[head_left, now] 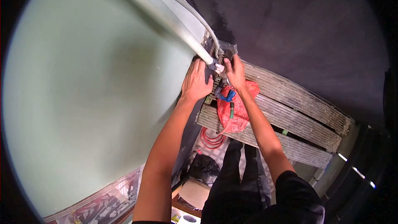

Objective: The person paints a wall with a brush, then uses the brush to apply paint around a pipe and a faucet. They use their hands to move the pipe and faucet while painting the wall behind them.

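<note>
A white pipe slants down along the wall to a joint with a pale fitting. On the left of this joint, my left hand curls around a dark piece, its thumb lower than its fingers. My right hand is bent in at the other side of the joint, fingertips close to a grey sheet-like piece; I cannot tell what it grips. Just below both hands is a tap with a blue handle. A green hose connector hangs under it, over a red plastic bag.
Grey ribbed slats form a bench on the right, against a black wall. A pale green wall fills the left. A coiled red hose lies on the floor beside a black bag. A thinner grey pipe runs near the white one.
</note>
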### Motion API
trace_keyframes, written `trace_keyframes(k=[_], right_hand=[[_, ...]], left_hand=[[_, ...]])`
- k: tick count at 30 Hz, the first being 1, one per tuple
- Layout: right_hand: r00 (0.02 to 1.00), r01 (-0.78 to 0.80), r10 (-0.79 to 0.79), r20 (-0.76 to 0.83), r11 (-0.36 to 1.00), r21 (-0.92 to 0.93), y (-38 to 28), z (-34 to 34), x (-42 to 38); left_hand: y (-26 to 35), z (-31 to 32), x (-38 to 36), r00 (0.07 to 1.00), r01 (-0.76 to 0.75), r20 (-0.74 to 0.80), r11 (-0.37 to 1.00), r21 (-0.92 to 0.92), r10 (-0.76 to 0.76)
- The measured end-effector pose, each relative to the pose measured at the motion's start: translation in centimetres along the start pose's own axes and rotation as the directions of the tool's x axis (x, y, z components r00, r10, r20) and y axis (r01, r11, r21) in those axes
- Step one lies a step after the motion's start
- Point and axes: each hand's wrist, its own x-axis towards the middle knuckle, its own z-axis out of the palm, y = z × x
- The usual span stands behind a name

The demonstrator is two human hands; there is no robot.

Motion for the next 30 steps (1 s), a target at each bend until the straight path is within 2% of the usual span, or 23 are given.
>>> trace_keyframes(k=[3,6,9,11,13,14,17,18,20,25,26,29,30], right_hand=[[0.997,-0.077,0.076,0.019,0.997,0.022,0.1,1.5,1.3],[0.989,-0.138,0.139,0.054,0.990,-0.008,2.9,2.9,2.5],[0.962,-0.247,0.253,0.106,0.967,-0.062,6.0,3.2,1.6],[0.952,-0.255,0.270,0.145,0.961,-0.109,7.7,2.9,0.4],[0.930,-0.298,0.322,0.175,0.943,-0.149,7.2,1.8,-0.9],[0.968,-0.203,0.221,0.122,0.969,-0.143,6.3,1.5,-1.9],[0.963,-0.188,0.193,0.187,0.981,-0.046,2.3,0.2,-1.0],[0.978,-0.136,0.140,0.157,0.990,-0.031,1.4,0.3,-0.3],[0.987,-0.121,0.131,0.093,0.987,-0.102,3.1,1.7,1.4],[0.981,-0.158,0.179,0.070,0.959,-0.236,6.9,4.3,0.3],[0.954,-0.233,0.267,0.137,0.947,-0.222,7.2,4.1,0.1],[0.937,-0.261,0.306,0.168,0.934,-0.243,5.2,2.2,-0.7],[0.949,-0.235,0.272,0.156,0.946,-0.221,4.7,1.6,-0.9]], left_hand=[[-0.2,0.2,0.0,1.000,-0.006,-0.010,1.000,0.004,0.006],[-0.3,0.4,-0.1,0.999,-0.020,-0.035,0.999,0.033,0.021],[-0.2,0.2,0.0,1.000,-0.017,-0.017,1.000,0.023,0.018],[-0.3,0.2,0.0,1.000,-0.016,-0.026,1.000,0.021,0.017],[-0.2,0.4,0.1,0.999,-0.020,-0.025,1.000,0.013,0.020],[-0.2,0.4,0.1,1.000,-0.020,-0.020,1.000,0.011,0.021],[-0.2,0.2,0.0,1.000,-0.014,-0.013,1.000,0.006,0.015],[-0.1,0.1,0.1,1.000,-0.013,-0.011,1.000,0.004,0.013],[-0.2,0.3,0.1,0.999,-0.028,-0.031,1.000,0.013,0.028],[-0.3,0.5,-0.1,0.999,-0.031,-0.042,0.999,0.021,0.032],[-0.2,0.4,-0.1,0.999,-0.027,-0.029,0.999,0.029,0.028],[-0.4,0.5,-0.3,1.000,-0.022,-0.019,0.999,0.029,0.023],[-0.5,0.5,-0.1,0.999,-0.022,-0.025,0.999,0.025,0.023]])
